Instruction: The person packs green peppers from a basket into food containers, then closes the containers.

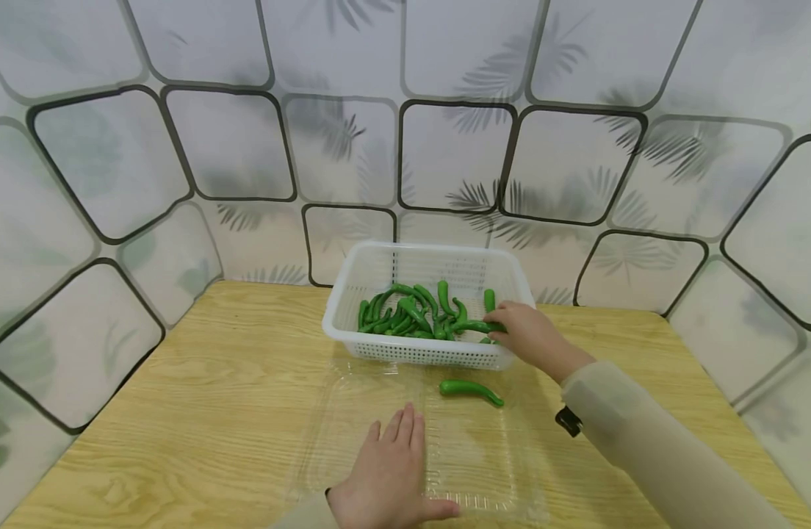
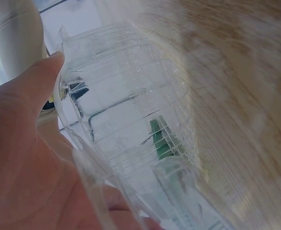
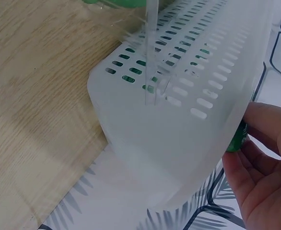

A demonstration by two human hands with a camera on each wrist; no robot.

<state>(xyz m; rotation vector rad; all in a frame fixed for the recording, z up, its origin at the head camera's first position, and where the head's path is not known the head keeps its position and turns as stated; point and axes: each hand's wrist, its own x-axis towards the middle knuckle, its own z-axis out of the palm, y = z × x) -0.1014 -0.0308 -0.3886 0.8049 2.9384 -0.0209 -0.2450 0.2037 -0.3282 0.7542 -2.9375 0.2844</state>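
Observation:
A white perforated plastic basket (image 1: 419,353) stands at the back of the table with many green chili peppers (image 1: 412,316) inside. My right hand (image 1: 527,334) is over the basket's right end and pinches a green chili pepper (image 1: 480,326) between thumb and fingers; part of that pepper (image 3: 236,139) shows at the rim in the right wrist view. Before the basket lies a clear plastic clamshell box (image 1: 471,455), with one pepper (image 1: 468,389) in its far right part. My left hand (image 1: 388,470) rests on the box, fingers straight and thumb out to the right.
The wooden table (image 1: 233,382) extends to both sides of the box. A patterned wall covering (image 1: 346,154) rises right behind the basket and along both sides of the table.

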